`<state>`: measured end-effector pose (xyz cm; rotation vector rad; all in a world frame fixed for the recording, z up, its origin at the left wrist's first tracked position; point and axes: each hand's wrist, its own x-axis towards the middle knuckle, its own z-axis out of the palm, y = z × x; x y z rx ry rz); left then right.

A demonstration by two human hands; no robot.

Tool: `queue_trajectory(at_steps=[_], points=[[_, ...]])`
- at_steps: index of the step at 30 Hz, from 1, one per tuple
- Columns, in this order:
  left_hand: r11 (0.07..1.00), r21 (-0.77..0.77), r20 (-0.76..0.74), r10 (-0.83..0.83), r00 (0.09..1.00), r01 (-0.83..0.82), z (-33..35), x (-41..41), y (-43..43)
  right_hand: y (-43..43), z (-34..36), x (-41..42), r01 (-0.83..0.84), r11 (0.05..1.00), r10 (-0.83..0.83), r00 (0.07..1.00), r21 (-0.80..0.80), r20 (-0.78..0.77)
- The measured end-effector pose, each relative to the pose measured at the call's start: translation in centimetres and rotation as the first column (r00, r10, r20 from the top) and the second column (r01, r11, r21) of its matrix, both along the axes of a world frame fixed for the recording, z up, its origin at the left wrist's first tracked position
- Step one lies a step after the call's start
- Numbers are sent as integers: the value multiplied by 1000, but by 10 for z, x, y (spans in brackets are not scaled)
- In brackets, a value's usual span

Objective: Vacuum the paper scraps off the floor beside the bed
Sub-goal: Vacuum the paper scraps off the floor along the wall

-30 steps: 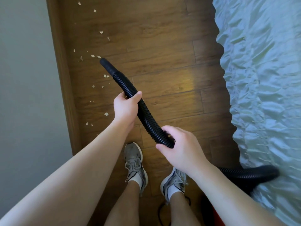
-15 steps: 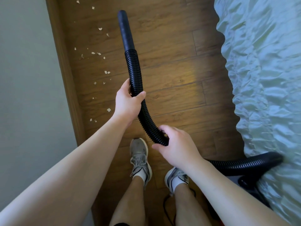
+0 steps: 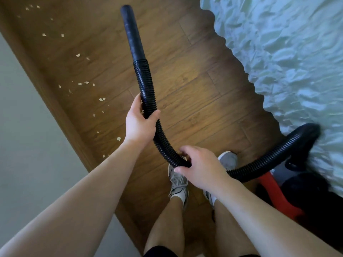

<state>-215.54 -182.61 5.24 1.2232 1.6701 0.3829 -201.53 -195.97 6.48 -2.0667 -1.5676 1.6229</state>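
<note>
- Left hand (image 3: 140, 125) grip wraps the black hose (image 3: 146, 93); right hand (image 3: 201, 167) grip clasps it nearer.
- Nozzle (image 3: 132, 32) points far, off the floor (image 3: 194, 86).
- Paper scraps (image 3: 102, 99) lie left of both grips, near the baseboard (image 3: 55, 101).
- Bed (image 3: 287, 62) right.

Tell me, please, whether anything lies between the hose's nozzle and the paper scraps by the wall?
Nothing visible does. Bare wooden floor separates the nozzle from the paper scraps along the baseboard. The left hand and right hand both grip the hose.
</note>
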Motion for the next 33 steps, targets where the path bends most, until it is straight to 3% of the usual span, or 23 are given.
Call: queue_trajectory(at_steps=[5, 14, 24, 33], points=[[995, -6, -18, -103, 995, 103, -2, 19, -6, -24, -5, 8, 98, 994, -97, 995, -40, 22], [936, -4, -108, -351, 930, 353, -5, 65, -62, -94, -9, 72, 368, 928, -373, 917, 61, 140], [894, -56, -129, -449, 884, 445, -13, 105, -156, -216, -4, 155, 562, 808, -589, 772, 178, 239], [906, -90, -137, -423, 896, 414, -27, 115, -225, -318, -37, 196, 687, 724, -661, 662, 65, 353]])
